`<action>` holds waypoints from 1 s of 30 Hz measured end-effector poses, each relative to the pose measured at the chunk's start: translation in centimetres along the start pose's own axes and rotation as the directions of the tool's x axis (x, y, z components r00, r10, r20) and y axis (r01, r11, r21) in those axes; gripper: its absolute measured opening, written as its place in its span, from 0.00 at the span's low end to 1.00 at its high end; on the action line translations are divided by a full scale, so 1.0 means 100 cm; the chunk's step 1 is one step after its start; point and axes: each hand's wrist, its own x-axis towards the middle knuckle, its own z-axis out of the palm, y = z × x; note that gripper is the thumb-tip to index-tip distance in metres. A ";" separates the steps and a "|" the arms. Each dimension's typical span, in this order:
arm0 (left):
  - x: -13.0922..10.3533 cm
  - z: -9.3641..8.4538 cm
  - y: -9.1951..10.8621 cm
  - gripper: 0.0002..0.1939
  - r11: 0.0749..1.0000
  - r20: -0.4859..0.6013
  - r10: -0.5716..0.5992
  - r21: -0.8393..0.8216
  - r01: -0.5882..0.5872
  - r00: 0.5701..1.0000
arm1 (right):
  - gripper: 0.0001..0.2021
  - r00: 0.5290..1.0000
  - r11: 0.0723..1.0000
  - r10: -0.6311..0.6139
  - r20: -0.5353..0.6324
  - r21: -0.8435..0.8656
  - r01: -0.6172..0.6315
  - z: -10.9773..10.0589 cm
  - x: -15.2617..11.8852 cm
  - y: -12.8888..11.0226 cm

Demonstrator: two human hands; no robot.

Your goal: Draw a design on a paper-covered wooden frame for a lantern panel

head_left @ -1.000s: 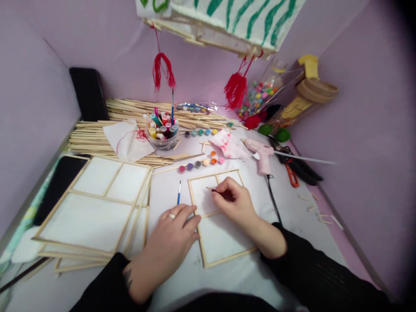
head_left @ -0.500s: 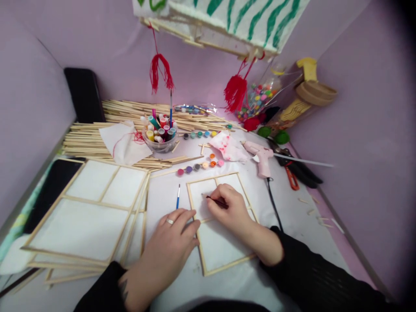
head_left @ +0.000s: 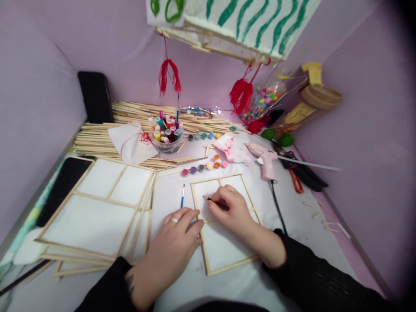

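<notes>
My right hand [head_left: 231, 208] is closed round a dark pencil [head_left: 217, 203], its tip at the white upper left panel of a wooden-stick frame [head_left: 227, 262]. That frame lies flat on the white-covered table, with white sheet filling its sections. At its left edge rests my left hand [head_left: 177, 242], palm down, the fingers stretched out and a ring on one of them. Just beyond the left fingers lies a thin blue paintbrush [head_left: 182, 197]. Faint marks near the pencil tip are too small to make out.
Several similar frames [head_left: 87, 221] are stacked at the left. Behind stand a tub of markers [head_left: 166, 136], bundled wooden sticks [head_left: 94, 141] and small paint pots [head_left: 201, 167]. A pink glue gun [head_left: 266, 160] lies right, its cord running forward. A painted box with red tassels [head_left: 240, 93] hangs above.
The whole view has shifted, so everything sits slightly further right in the picture. Both hands keep nearly the same places on the frame, and the pencil stays at the upper left panel.
</notes>
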 end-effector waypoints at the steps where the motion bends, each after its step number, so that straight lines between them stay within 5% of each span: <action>1: 0.000 0.000 0.000 0.18 1.000 0.000 0.001 0.001 -0.001 1.000 | 0.07 1.000 1.000 -0.002 0.002 0.004 0.002 0.000 0.000 -0.001; 30: -0.001 0.000 0.001 0.18 1.000 -0.002 -0.004 0.005 0.004 1.000 | 0.06 0.995 0.998 -0.062 0.083 0.029 0.060 -0.006 -0.003 -0.003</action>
